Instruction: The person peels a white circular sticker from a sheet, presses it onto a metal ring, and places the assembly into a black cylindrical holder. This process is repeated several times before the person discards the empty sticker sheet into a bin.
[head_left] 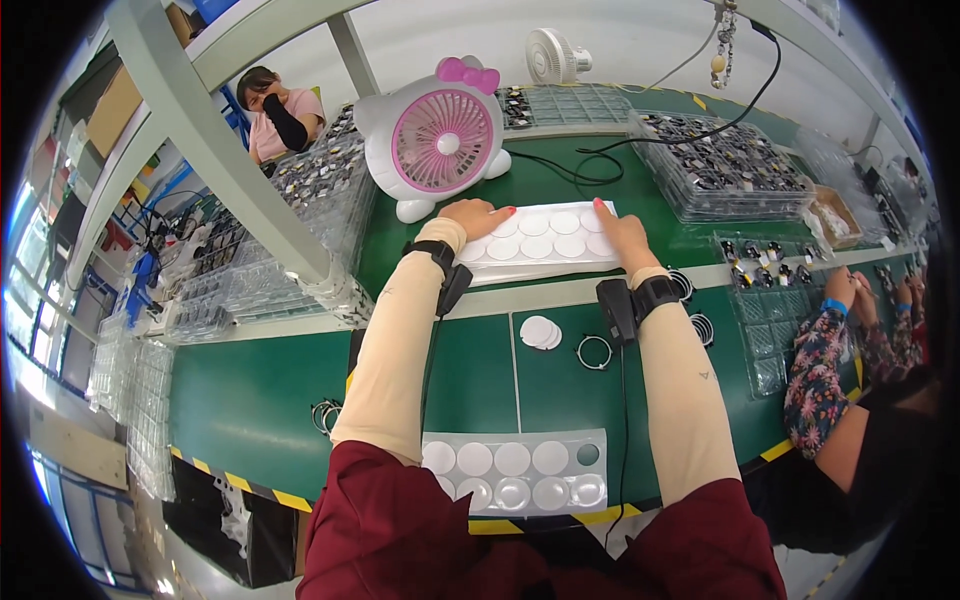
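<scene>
A stack of white sheets with rows of round stickers (538, 246) lies at the far side of the green bench. My left hand (474, 218) grips its left end, the thumb lying over the top and the other fingers partly hidden. At its right end my right hand (625, 238) is closed on the edge in the same way. Nearer, between my forearms, are a small pile of white discs (540, 333) and a thin wire ring (594, 352). A clear-backed sticker sheet (512, 458) rests at the front edge, one of its round spots bare.
A white and pink fan (440, 140) stands behind my left hand. Clear trays of small dark parts (720, 165) are stacked at the back right. A metal post (215, 130) rises at left. At right a co-worker's sleeved arm (815, 385) is near another tray (765, 330).
</scene>
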